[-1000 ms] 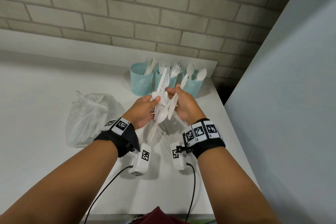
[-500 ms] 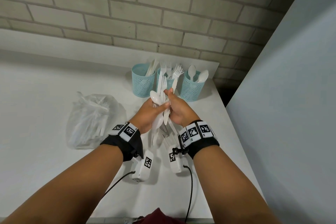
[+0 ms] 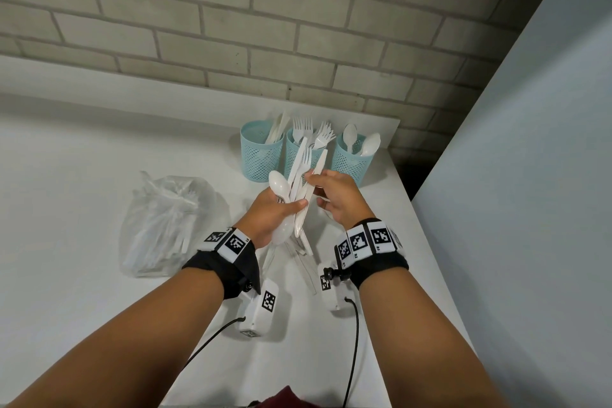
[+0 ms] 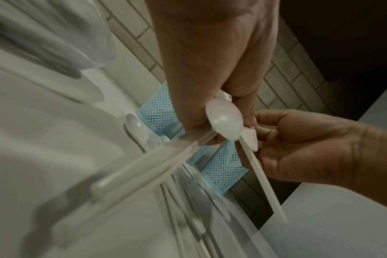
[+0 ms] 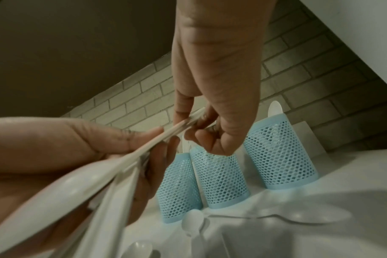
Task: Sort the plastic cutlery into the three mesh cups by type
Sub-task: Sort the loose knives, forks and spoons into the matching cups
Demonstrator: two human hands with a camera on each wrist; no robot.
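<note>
Three light blue mesh cups stand by the brick wall: the left cup (image 3: 261, 151) holds knives, the middle cup (image 3: 299, 159) forks, the right cup (image 3: 351, 161) spoons. In front of them my left hand (image 3: 271, 214) grips a bundle of white plastic cutlery (image 3: 296, 180), with a spoon (image 4: 224, 120) and a fork among its pieces. My right hand (image 3: 332, 197) pinches the upper end of one long white piece (image 3: 318, 166) of that bundle between thumb and finger (image 5: 179, 111). I cannot tell which type that piece is.
More loose white cutlery (image 3: 306, 262) lies on the white table (image 3: 82, 175) under my hands. A clear plastic bag (image 3: 165, 225) with more cutlery lies to the left. A pale wall (image 3: 530, 175) closes the right side just past the table edge.
Both hands have moved a little toward the cups. The right hand has shifted from gripping the bundle's middle to pinching the top of one piece, now angled out to the right.
</note>
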